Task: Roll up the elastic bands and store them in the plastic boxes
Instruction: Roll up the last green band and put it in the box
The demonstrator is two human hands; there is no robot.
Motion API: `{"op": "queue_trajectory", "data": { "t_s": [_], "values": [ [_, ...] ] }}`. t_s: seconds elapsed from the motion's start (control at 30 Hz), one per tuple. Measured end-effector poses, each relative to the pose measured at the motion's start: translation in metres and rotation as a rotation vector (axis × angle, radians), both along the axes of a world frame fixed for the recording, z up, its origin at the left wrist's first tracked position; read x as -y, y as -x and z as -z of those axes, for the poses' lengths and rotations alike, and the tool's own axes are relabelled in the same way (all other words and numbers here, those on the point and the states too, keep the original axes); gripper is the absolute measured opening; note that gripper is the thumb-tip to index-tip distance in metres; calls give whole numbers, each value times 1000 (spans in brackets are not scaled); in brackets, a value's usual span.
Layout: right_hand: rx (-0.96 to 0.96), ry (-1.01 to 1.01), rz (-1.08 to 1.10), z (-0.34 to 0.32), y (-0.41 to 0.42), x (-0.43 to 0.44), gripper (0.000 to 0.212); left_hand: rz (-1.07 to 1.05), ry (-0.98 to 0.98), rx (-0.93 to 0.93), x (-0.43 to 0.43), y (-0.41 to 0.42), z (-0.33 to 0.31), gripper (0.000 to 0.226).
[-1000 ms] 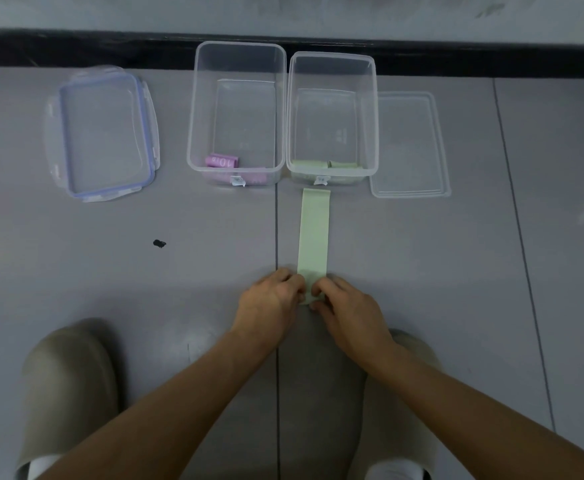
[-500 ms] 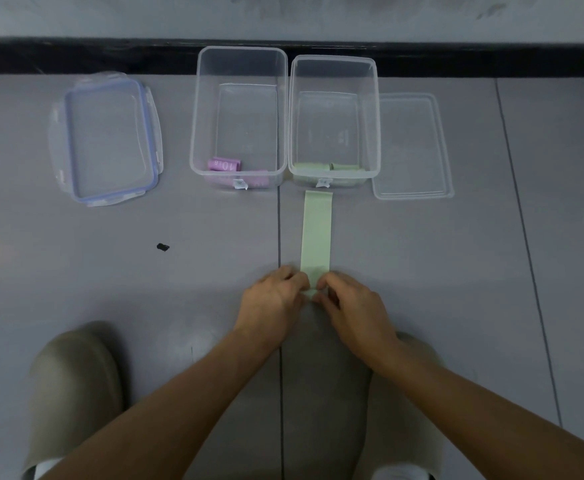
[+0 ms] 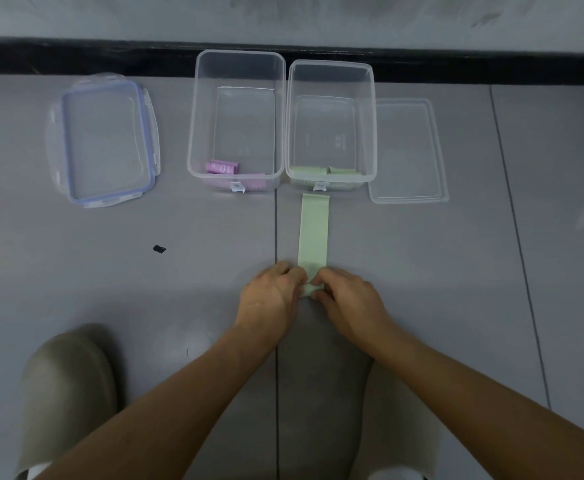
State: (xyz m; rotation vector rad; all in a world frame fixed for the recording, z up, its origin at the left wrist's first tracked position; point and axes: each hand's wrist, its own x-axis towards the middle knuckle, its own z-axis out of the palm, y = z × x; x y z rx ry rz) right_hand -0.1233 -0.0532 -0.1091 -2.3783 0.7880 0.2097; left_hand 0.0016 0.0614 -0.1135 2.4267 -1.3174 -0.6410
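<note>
A pale green elastic band (image 3: pixel 313 233) lies flat on the grey floor, stretching from my hands toward the right plastic box (image 3: pixel 366 133). My left hand (image 3: pixel 271 296) and my right hand (image 3: pixel 349 299) pinch its near end, which is curled into a small roll between the fingertips. The right box holds rolled green bands (image 3: pixel 325 170) at its near wall. Beside it on the left, the other clear box (image 3: pixel 193 133) holds rolled purple bands (image 3: pixel 222 167).
A blue-rimmed lid (image 3: pixel 105 142) lies on the floor at the left, and a clear lid (image 3: pixel 408 150) lies to the right of the boxes. A small black speck (image 3: pixel 159 249) sits on the floor. My knees are at the bottom; a dark baseboard runs behind the boxes.
Both hands have crept slightly forward along the green band, and the flat stretch between them and the box looks a little shorter.
</note>
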Motion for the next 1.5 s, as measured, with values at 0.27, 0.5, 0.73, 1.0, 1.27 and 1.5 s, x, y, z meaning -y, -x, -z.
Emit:
{"op": "queue_trajectory", "data": {
  "t_s": [0.27,0.5,0.73,1.0,1.27,1.5],
  "values": [
    [-45,-53,57,0,-5,3,10,55,94,95,-7,0,3,13],
    [67,-24,61,-1,0,-5,13,18,33,27,1,-3,-1,10],
    [40,14,20,-2,-6,2,16,36,-116,-6,13,-12,-5,20],
    [17,11,12,5,-9,11,13,-6,-57,-39,12,-11,0,13],
    [-41,-20,50,5,-19,20,12,32,56,55,8,-11,4,19],
    [11,-46,110,3,-19,15,13,47,-22,24,16,-19,0,17]
  ]
}}
